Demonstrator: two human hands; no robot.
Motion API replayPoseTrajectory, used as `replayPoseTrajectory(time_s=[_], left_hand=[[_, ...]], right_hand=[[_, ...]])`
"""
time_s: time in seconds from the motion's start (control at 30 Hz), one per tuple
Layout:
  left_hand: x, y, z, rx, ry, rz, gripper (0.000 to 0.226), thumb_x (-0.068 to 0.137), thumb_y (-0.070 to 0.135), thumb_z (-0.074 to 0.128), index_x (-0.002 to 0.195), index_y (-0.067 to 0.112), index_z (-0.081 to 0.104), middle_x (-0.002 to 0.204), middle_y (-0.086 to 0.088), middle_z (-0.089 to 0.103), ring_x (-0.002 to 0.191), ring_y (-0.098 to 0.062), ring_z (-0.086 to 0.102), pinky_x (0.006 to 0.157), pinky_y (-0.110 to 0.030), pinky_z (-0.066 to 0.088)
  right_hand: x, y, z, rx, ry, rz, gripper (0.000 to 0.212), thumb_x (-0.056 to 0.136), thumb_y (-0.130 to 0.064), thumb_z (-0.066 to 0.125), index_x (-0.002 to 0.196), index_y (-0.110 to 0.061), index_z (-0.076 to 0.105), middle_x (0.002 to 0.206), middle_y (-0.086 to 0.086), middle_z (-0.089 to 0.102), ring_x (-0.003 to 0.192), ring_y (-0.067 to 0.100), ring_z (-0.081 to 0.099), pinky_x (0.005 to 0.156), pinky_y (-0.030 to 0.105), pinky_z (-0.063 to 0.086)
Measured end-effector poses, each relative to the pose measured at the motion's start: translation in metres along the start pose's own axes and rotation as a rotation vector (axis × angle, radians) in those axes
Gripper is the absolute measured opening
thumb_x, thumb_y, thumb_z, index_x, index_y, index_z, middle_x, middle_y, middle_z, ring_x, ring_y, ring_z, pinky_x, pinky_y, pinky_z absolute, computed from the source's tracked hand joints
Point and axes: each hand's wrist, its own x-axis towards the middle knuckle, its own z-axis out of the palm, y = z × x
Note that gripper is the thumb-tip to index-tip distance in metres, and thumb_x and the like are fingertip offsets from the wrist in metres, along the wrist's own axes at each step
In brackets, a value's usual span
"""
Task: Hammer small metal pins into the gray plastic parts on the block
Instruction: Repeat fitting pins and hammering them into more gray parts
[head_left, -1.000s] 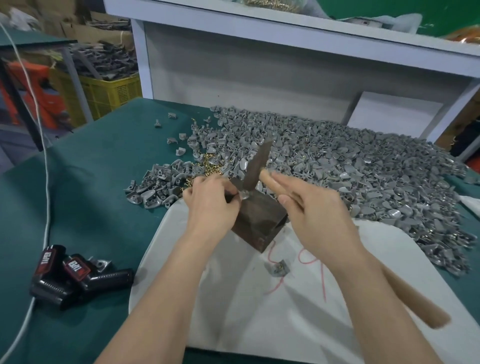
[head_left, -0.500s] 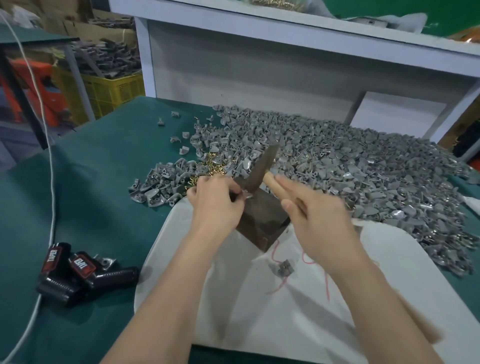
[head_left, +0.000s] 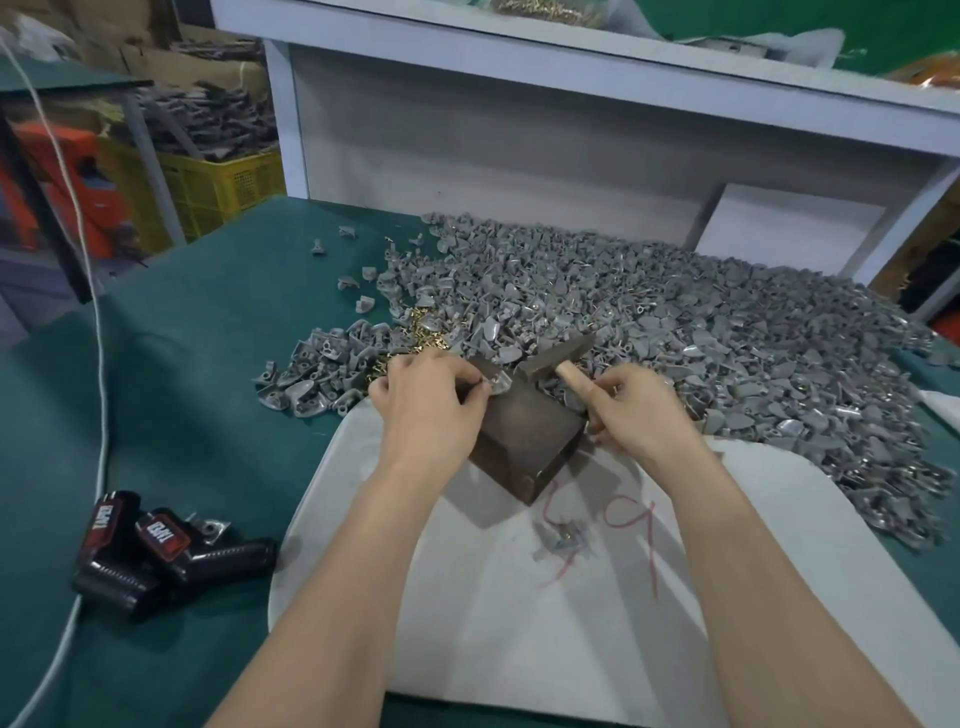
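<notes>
Gray part (head_left: 496, 385) pinched on the dark block (head_left: 524, 441)

Green table (head_left: 182, 364) lies open to the left; the heap of gray parts (head_left: 701, 338) crowds the far and right sides. Left hand (head_left: 426, 410) pinches the part at the block's top. Right hand (head_left: 641, 415) grips the hammer (head_left: 553, 358), its head low beside the part. Beyond the table's left edge, a yellow crate (head_left: 218, 182) holds dark pieces.

Black-and-red tools (head_left: 156, 551) lie at lower left on the green cloth (head_left: 208, 364) beside a white cord (head_left: 102, 395), with a yellow crate (head_left: 218, 192) at upper left.
</notes>
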Motion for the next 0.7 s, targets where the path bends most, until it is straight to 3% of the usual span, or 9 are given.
replayPoseTrajectory(time_s=[0.07, 0.17, 0.23, 0.3, 0.37, 0.47, 0.53, 0.6, 0.7], left_hand=[[-0.001, 0.0, 0.0, -0.018, 0.004, 0.009, 0.008, 0.09, 0.032, 0.059, 0.086, 0.033, 0.067, 0.092, 0.016, 0.048, 0.106, -0.018, 0.037, 0.078, -0.029, 0.013], [-0.002, 0.004, 0.0, -0.064, 0.018, 0.042, 0.008, 0.089, 0.034, 0.06, 0.081, 0.037, 0.06, 0.089, 0.018, 0.051, 0.105, -0.016, 0.042, 0.072, -0.027, 0.01], [-0.003, 0.006, -0.001, -0.135, 0.013, 0.074, 0.014, 0.088, 0.031, 0.061, 0.078, 0.039, 0.057, 0.084, 0.018, 0.057, 0.102, -0.016, 0.05, 0.08, -0.027, 0.016], [-0.003, 0.007, -0.003, -0.227, -0.019, 0.097, 0.016, 0.088, 0.024, 0.061, 0.082, 0.038, 0.059, 0.085, 0.017, 0.063, 0.102, -0.018, 0.056, 0.098, -0.037, 0.032], [-0.003, 0.007, -0.006, -0.315, 0.022, 0.067, 0.014, 0.089, 0.022, 0.06, 0.097, 0.033, 0.064, 0.09, 0.019, 0.064, 0.106, -0.017, 0.057, 0.101, -0.044, 0.038], [0.002, 0.002, -0.015, -0.541, 0.265, -0.095, 0.019, 0.092, 0.021, 0.057, 0.11, 0.023, 0.063, 0.099, 0.015, 0.063, 0.105, -0.01, 0.057, 0.1, -0.037, 0.042], [0.007, -0.003, -0.022, -0.756, 0.444, -0.222, 0.017, 0.093, 0.014, 0.054, 0.106, 0.023, 0.061, 0.101, 0.012, 0.062, 0.097, -0.004, 0.058, 0.092, -0.024, 0.046], [0.011, -0.008, -0.027, -0.917, 0.573, -0.309, 0.02, 0.092, 0.008, 0.05, 0.1, 0.025, 0.057, 0.096, 0.013, 0.06, 0.092, -0.001, 0.057, 0.079, -0.012, 0.045], [0.013, -0.011, -0.028, -0.97, 0.685, -0.319, 0.024, 0.09, 0.002, 0.047, 0.099, 0.024, 0.053, 0.093, 0.015, 0.057, 0.091, -0.001, 0.055, 0.076, -0.007, 0.042]], right_hand=[[-0.003, 0.002, -0.004, -0.194, 0.106, -0.046, 0.028, 0.09, -0.045, 0.056, 0.094, -0.02, 0.069, 0.087, 0.001, 0.069, 0.079, 0.019, 0.063, 0.072, 0.032, 0.051], [-0.011, -0.013, -0.01, -0.157, 0.22, -0.274, 0.023, 0.087, -0.038, 0.061, 0.107, -0.027, 0.066, 0.096, -0.005, 0.066, 0.082, 0.009, 0.059, 0.071, 0.023, 0.045], [-0.015, -0.03, -0.005, -0.005, 0.021, -0.401, 0.024, 0.086, -0.037, 0.064, 0.109, -0.029, 0.064, 0.088, -0.01, 0.067, 0.078, 0.002, 0.06, 0.072, 0.019, 0.046], [-0.014, -0.045, 0.008, 0.118, -0.155, -0.429, 0.011, 0.087, -0.027, 0.064, 0.098, -0.025, 0.067, 0.082, -0.002, 0.071, 0.076, 0.013, 0.067, 0.078, 0.035, 0.054], [-0.005, -0.055, 0.013, 0.22, -0.035, -0.424, 0.006, 0.09, -0.021, 0.062, 0.093, -0.022, 0.066, 0.081, -0.004, 0.069, 0.076, 0.015, 0.066, 0.075, 0.034, 0.055], [0.023, -0.064, 0.003, 0.288, 0.353, -0.202, 0.043, 0.093, -0.025, 0.055, 0.135, -0.022, 0.045, 0.116, -0.005, 0.056, 0.104, 0.012, 0.058, 0.075, 0.01, 0.047], [0.037, -0.069, 0.002, 0.105, 0.36, 0.009, 0.069, 0.094, -0.033, 0.053, 0.15, -0.03, 0.013, 0.154, 0.012, 0.019, 0.138, 0.032, 0.027, 0.11, 0.037, 0.032], [0.034, -0.081, 0.018, -0.106, 0.278, -0.055, 0.072, 0.092, -0.036, 0.055, 0.149, -0.034, 0.013, 0.157, 0.015, 0.001, 0.143, 0.036, 0.01, 0.115, 0.05, 0.014], [0.013, -0.108, 0.06, -0.109, -0.049, -0.543, 0.03, 0.09, -0.029, 0.06, 0.12, -0.028, 0.06, 0.122, 0.004, 0.059, 0.107, 0.018, 0.057, 0.094, 0.037, 0.046]])
